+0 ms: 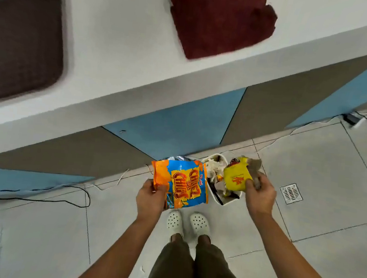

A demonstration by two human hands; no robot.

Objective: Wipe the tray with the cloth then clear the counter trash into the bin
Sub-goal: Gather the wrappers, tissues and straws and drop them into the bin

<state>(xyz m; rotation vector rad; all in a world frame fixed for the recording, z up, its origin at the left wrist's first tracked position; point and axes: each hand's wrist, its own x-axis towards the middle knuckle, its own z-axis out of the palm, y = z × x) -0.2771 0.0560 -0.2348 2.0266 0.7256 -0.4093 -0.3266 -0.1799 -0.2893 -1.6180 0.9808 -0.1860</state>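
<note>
Two bare hands extended over the grey tiled floor (322,174), below the front edge of the white desk (124,50). Left hand (151,197) closed on the lower left corner of a crumpled orange-and-blue foil chip bag (183,180), thumb on the printed face, bag upright and overlapping the left rim of the bin. Right hand (260,194) closed on a crumpled yellow wrapper with red print (236,177), together with a scrap of grey-brown paper (255,164) bunched behind it; both held directly above the bin opening. Small white rectangular plastic bin (228,201) standing on the floor against the blue-and-grey panelled desk front (179,125), between the two hands, already filled with crumpled white paper and mixed wrappers. Dark brown rectangular tray with rounded corners (22,38) lying flat on the desk at far left, partly cut off by the frame edge. Dark red folded terry cloth (220,21) lying on the desk to the right of the tray, well apart from it, one corner close to the desk's front edge. White perforated clogs (189,223) side by side on the floor just behind the bin. Square metal floor drain (291,193) set in the tile right of the right hand. Black cable (60,194) trailing across the floor at left.
</note>
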